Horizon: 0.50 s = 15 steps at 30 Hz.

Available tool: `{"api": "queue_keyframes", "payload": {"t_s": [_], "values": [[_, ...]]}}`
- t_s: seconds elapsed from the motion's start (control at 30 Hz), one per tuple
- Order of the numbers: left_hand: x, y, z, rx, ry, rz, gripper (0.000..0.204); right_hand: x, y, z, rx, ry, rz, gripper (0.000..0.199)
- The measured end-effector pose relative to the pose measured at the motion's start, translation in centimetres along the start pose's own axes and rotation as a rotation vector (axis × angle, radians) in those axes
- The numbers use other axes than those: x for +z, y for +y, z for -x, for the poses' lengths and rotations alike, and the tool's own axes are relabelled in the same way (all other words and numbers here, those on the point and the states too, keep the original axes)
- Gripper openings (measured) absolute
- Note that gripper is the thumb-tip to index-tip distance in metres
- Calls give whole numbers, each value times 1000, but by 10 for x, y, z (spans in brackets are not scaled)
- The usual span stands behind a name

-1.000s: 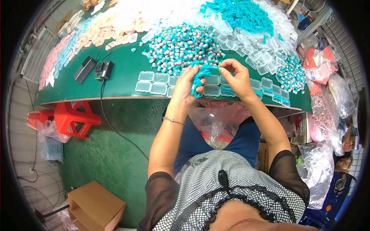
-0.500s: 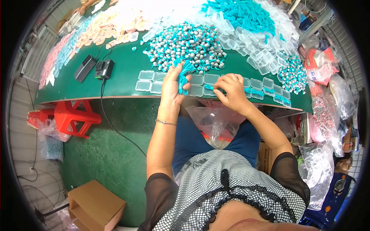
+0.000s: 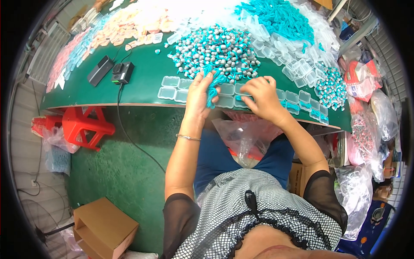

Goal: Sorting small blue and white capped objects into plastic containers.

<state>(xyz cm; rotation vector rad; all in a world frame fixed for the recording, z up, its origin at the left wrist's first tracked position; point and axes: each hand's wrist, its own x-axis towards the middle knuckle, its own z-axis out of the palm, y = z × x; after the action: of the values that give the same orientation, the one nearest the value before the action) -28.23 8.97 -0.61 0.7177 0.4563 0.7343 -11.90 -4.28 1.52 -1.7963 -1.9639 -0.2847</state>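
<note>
My left hand [image 3: 199, 96] is closed around a bundle of turquoise cords [image 3: 212, 88], whose loops stick out above and beside the fingers. Over the row of small clear plastic boxes my right hand [image 3: 264, 100] hovers with bent fingers, thumb and forefinger apart and nothing visible between them. Just by its thumb, a turquoise cord lies in an open box [image 3: 239, 105], partly hidden by the hand. Boxes to the right hold turquoise cords too, such as one box [image 3: 293, 108]. Left of my left hand, an open box [image 3: 167, 93] has no cord in it.
Behind the boxes rises a heap of grey beads with turquoise cord ends [image 3: 215, 49]. Farther back are a turquoise cord pile [image 3: 280, 19] and loose clear boxes [image 3: 297, 71]. A black device [image 3: 123, 72] with a cable stands left on the green table [image 3: 144, 69]. A red stool [image 3: 84, 127] is below.
My right hand has lifted slightly off the box, its fingers more raised. My left hand still holds the cord bundle. The whole view has shifted a little.
</note>
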Motion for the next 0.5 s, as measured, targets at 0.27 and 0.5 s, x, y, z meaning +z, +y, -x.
{"api": "queue_keyframes", "payload": {"t_s": [0.27, 0.5], "values": [[5, 0, 4, -48, -56, -103, 24, 13, -15, -43, -121, 165, -235, 28], [-18, 15, 3, 71, 63, -139, 18, 27, -10, -28, 53, 63, -387, 18]]}}
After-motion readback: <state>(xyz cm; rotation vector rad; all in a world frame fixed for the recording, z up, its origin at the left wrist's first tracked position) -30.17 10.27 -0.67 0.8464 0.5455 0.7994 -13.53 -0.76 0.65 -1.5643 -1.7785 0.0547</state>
